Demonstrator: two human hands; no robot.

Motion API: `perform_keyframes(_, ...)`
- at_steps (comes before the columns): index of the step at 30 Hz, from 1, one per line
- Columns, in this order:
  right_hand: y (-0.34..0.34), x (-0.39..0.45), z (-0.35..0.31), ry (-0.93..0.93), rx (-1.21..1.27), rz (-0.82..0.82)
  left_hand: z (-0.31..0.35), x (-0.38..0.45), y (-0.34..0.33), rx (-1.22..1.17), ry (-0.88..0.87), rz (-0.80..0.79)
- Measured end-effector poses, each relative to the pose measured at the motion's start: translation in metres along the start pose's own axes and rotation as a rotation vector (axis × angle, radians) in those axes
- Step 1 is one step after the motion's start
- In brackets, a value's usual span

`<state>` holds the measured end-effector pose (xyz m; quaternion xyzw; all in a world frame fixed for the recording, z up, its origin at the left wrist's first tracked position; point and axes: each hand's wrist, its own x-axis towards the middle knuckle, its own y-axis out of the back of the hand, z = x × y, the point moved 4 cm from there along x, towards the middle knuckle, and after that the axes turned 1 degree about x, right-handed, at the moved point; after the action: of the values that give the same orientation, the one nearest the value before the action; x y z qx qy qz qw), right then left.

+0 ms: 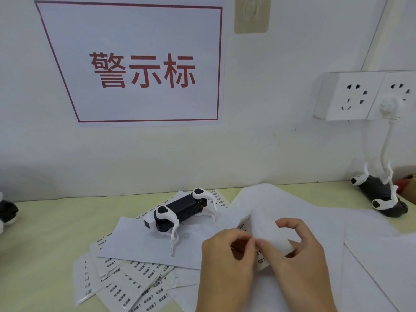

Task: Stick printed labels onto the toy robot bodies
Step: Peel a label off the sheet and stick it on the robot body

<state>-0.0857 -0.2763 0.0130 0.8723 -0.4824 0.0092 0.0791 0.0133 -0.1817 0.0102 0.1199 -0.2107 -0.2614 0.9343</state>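
A black toy robot body [180,210] with white legs lies on its back on white paper, left of my hands. My left hand [225,266] and my right hand [301,251] meet over a curled white label sheet [267,230]. My right hand holds the folded sheet, thumb and fingers curled round it. My left hand's fingertips pinch at the sheet's edge, where small printed labels [261,257] show. Another black and white robot body [380,194] lies at the far right by the wall.
Several label sheets [126,287] lie fanned on the pale green table [45,244] at the front left. Large white backing sheets [371,255] cover the right side. Wall sockets [360,95] with a white plugged cable hang at right. Part of another toy [6,212] shows at the left edge.
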Motion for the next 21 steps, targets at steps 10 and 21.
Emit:
perform_keyframes(10,-0.0033,-0.0034,-0.0031,0.030,-0.048,-0.017,-0.0050,-0.0002,0.0009,-0.062,0.088,-0.028)
perform_keyframes(21,-0.0035,-0.0036,-0.0043,0.019,-0.031,0.009,-0.0025,0.0003,0.0036,-0.091,0.124,-0.027)
